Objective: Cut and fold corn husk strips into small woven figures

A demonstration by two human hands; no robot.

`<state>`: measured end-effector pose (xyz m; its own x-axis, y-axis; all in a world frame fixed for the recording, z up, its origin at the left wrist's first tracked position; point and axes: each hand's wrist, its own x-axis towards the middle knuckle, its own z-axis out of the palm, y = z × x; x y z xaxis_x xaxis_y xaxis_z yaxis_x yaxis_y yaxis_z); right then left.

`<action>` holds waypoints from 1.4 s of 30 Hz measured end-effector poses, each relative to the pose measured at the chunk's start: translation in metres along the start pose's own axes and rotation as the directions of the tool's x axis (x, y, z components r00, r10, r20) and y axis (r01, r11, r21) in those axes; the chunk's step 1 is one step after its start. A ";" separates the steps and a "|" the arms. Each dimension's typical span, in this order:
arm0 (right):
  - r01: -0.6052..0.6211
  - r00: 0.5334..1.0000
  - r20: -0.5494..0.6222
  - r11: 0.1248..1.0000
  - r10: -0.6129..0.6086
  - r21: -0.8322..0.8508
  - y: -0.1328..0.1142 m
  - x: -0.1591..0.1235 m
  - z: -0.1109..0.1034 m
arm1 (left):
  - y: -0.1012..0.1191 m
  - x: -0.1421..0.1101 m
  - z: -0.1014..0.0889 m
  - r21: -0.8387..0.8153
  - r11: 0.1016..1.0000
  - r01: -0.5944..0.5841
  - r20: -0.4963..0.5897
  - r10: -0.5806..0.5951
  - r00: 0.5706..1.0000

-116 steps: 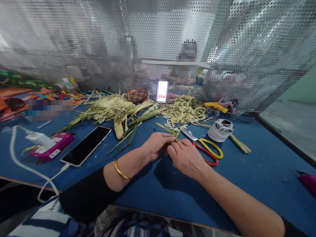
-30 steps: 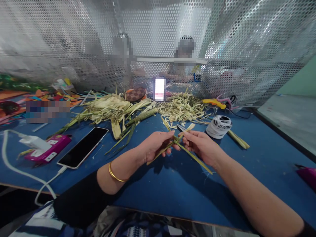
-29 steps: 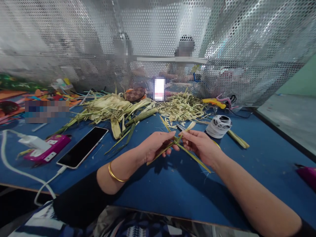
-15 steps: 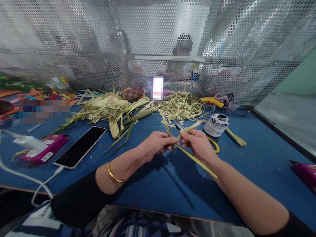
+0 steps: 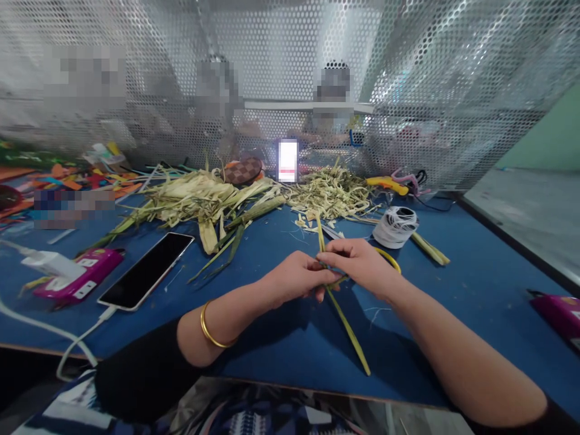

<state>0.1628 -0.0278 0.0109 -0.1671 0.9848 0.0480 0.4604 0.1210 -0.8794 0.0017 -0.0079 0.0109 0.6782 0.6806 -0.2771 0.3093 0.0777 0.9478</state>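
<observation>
My left hand (image 5: pixel 304 277) pinches narrow strips of pale green dried husk (image 5: pixel 348 329), with one strip slanting down toward the table's front edge. Close against it, my right hand (image 5: pixel 356 261) is closed on the same strips, and a short end stands up beyond the fingers. Where the strips cross is mostly hidden by the fingers. Just behind my right hand lie scissors with a yellow handle (image 5: pixel 388 260), their blades partly covered by the hand. To the right stands a spool of white thread (image 5: pixel 396 228).
A heap of long husks (image 5: pixel 194 199) lies at the back left, with a pile of shredded strips (image 5: pixel 333 192) beside it. On the left are a phone (image 5: pixel 147 270) on a cable and a magenta power strip (image 5: pixel 81 275). A perforated metal screen (image 5: pixel 281 48) rises behind.
Both hands have come together and slightly lower. The long strip has swung to point more steeply downward, and the strip end near my right fingers has turned from right-slanting to nearly upright.
</observation>
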 end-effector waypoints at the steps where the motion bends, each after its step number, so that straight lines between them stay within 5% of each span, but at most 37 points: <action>1: -0.029 1.000 -0.002 0.997 0.029 0.067 0.001 0.000 0.004 | -0.001 0.000 0.000 0.012 1.000 0.000 0.002 0.000 1.000; 7: 0.034 0.956 -0.293 0.985 0.018 0.172 0.007 0.003 0.019 | -0.002 0.001 0.000 0.036 0.999 -0.023 0.005 0.023 1.000; 12: 0.097 0.933 -0.342 0.994 -0.108 -0.049 0.008 0.004 0.005 | -0.007 0.006 0.001 -0.126 0.992 0.015 -0.077 -0.024 0.997; 14: 0.193 0.834 -0.462 0.944 -0.301 -0.268 0.001 -0.002 -0.008 | -0.009 0.010 -0.003 -0.278 0.960 0.020 -0.171 -0.070 0.983; 17: 0.273 0.617 -0.531 0.791 -0.581 -0.548 -0.012 -0.014 -0.022 | -0.007 0.015 -0.012 -0.510 0.860 -0.036 -0.268 -0.119 0.956; 18: 0.310 0.602 -0.464 0.726 -0.650 -0.614 -0.015 -0.017 -0.022 | -0.006 0.015 -0.016 -0.565 0.823 -0.054 -0.276 -0.127 0.953; 20: 0.411 0.646 -0.202 0.558 -0.736 -0.721 -0.015 -0.020 -0.015 | -0.004 0.015 -0.020 -0.631 0.770 -0.093 -0.285 -0.118 0.951; 23: 0.527 0.689 0.236 0.250 -0.685 -0.812 -0.005 -0.015 0.008 | -0.005 0.015 -0.022 -0.630 0.763 -0.144 -0.290 -0.059 0.955; 26: 0.535 0.689 0.349 0.121 -0.635 -0.836 0.007 -0.009 0.030 | -0.011 0.017 -0.019 -0.607 0.779 -0.157 -0.276 -0.022 0.961; 34: 0.590 0.594 0.286 0.165 -0.752 -0.790 0.009 -0.013 0.038 | -0.010 0.017 -0.014 -0.656 0.748 -0.094 -0.257 -0.104 0.961; 42: 0.641 0.607 0.297 0.233 -0.737 -0.731 0.007 -0.017 0.042 | -0.007 0.014 -0.010 -0.643 0.756 -0.125 -0.315 -0.113 0.942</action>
<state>0.1320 -0.0492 -0.0161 -0.6997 0.4712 0.5371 0.6378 0.7507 0.1723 0.0026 0.0084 0.0020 0.3938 0.8623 -0.3184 -0.2791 0.4422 0.8524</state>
